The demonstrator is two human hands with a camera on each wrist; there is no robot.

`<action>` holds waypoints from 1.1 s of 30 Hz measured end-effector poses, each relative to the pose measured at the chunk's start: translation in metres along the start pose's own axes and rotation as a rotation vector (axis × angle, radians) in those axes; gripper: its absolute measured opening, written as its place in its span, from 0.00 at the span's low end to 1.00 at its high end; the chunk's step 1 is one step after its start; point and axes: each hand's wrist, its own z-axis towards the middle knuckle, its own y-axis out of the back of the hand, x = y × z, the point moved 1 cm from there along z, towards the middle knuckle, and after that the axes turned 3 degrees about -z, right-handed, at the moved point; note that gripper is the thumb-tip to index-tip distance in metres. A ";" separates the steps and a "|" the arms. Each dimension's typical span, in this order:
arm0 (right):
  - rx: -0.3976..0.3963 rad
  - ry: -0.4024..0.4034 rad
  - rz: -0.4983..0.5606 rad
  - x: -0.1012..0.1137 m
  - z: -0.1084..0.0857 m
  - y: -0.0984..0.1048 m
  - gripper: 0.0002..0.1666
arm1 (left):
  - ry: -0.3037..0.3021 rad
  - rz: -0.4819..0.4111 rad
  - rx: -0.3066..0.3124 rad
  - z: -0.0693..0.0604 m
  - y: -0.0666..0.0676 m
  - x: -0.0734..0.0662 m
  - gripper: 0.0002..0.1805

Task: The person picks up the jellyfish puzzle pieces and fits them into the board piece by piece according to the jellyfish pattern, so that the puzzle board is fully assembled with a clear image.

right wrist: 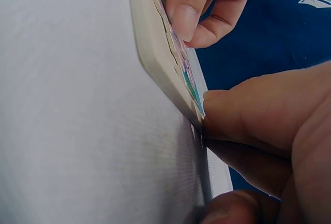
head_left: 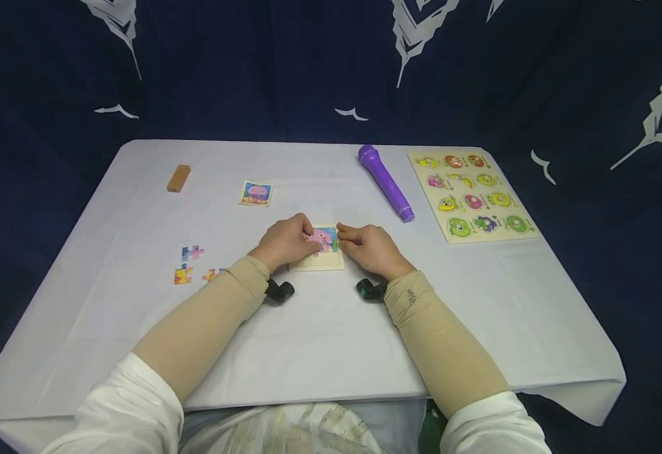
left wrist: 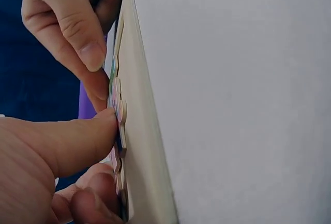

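A small wooden puzzle board [head_left: 318, 262] lies in the middle of the table, its upper part filled with jigsaw pieces [head_left: 325, 237] showing a pink cartoon figure. My left hand [head_left: 287, 241] is over the board's left side. Its thumb [left wrist: 85, 138] presses at the edge of the pieces; the other fingers are partly hidden, so I cannot tell if they pinch one. At the upper right edge, my right hand [head_left: 373, 249] pinches the board between thumb [right wrist: 248, 113] and forefinger. The board's bare lower strip shows in the left wrist view.
Several loose jigsaw pieces [head_left: 183, 274] lie to the left, partly behind the left forearm. Farther back are a brown wooden block [head_left: 178, 178] and a small picture card [head_left: 256, 193]. A purple microphone-shaped object [head_left: 386, 183] and a fruit puzzle board [head_left: 473, 198] lie right.
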 end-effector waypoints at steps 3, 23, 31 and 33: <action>0.001 0.004 0.000 0.000 0.000 0.001 0.20 | -0.008 -0.001 -0.006 0.001 0.001 0.000 0.17; -0.006 -0.012 0.006 0.001 0.000 -0.001 0.21 | 0.029 0.045 -0.070 0.007 -0.004 0.001 0.14; 0.001 -0.008 0.003 0.001 0.000 0.000 0.21 | 0.029 0.042 -0.049 0.007 -0.004 0.000 0.14; 0.002 -0.004 -0.001 0.001 0.000 0.001 0.21 | 0.018 0.034 -0.032 0.007 -0.003 0.001 0.16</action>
